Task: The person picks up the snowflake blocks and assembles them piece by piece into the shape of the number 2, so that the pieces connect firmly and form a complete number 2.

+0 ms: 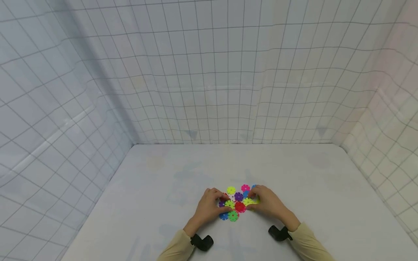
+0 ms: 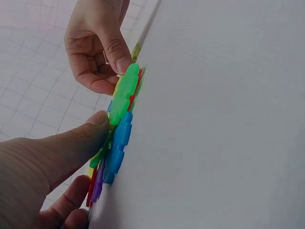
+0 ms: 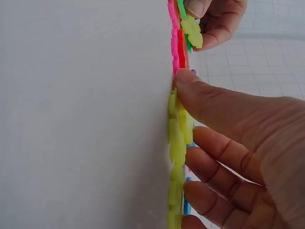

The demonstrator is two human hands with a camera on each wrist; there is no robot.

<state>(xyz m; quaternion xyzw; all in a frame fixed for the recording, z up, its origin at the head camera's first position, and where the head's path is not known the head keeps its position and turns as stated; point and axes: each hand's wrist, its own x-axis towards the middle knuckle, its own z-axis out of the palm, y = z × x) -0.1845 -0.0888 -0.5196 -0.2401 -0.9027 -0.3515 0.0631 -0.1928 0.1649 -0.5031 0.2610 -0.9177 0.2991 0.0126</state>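
Observation:
A flat cluster of brightly coloured, notched interlocking discs lies on the white table between both hands. My left hand (image 1: pixel 208 206) grips a yellow-green interlocking disc (image 1: pixel 230 204) between thumb and fingers, at the cluster's left side. Across from it, my right hand (image 1: pixel 267 200) pinches a yellow interlocking disc (image 1: pixel 248 201). A red disc (image 1: pixel 240 207) and a purple disc (image 1: pixel 238 196) sit between the two hands. At the near edge are a green disc (image 1: pixel 233 216) and a blue disc (image 2: pixel 117 148). The fingers partly cover discs at both sides.
A yellow disc (image 1: pixel 231 190) and a pink disc (image 1: pixel 245 187) lie at the cluster's far edge. The white table (image 1: pixel 156 203) extends around the hands. Grid-patterned white sheets (image 1: pixel 228 72) stand behind and at both sides. Each wrist wears a black camera (image 1: pixel 202 243).

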